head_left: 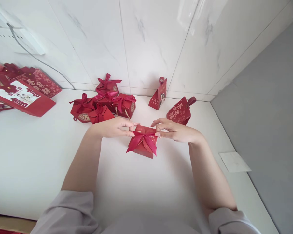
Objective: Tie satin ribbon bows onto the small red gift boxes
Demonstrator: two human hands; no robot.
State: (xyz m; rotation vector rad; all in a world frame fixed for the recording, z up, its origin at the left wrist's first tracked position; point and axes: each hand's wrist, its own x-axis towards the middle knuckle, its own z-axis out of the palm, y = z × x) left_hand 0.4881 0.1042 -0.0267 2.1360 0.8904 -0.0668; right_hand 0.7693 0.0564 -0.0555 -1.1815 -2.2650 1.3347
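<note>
A small red gift box (143,151) sits on the white table in front of me. A crimson ribbon (144,137) is tied in a bow across its petal-flapped top, with two tails hanging toward me. My left hand (117,127) pinches the ribbon's left loop between thumb and fingers. On the opposite side, my right hand (171,130) pinches the right loop, its index finger raised over the box's far edge. Part of the box's back edge is hidden behind my fingers.
Several ribboned red boxes (101,113) cluster behind my left hand. Two red boxes with loop handles, one upright (159,94) and one tilted (179,111), stand near the tiled wall. Red gift bags (42,105) lie at far left below a grey cable (42,61). White paper (235,162) lies right.
</note>
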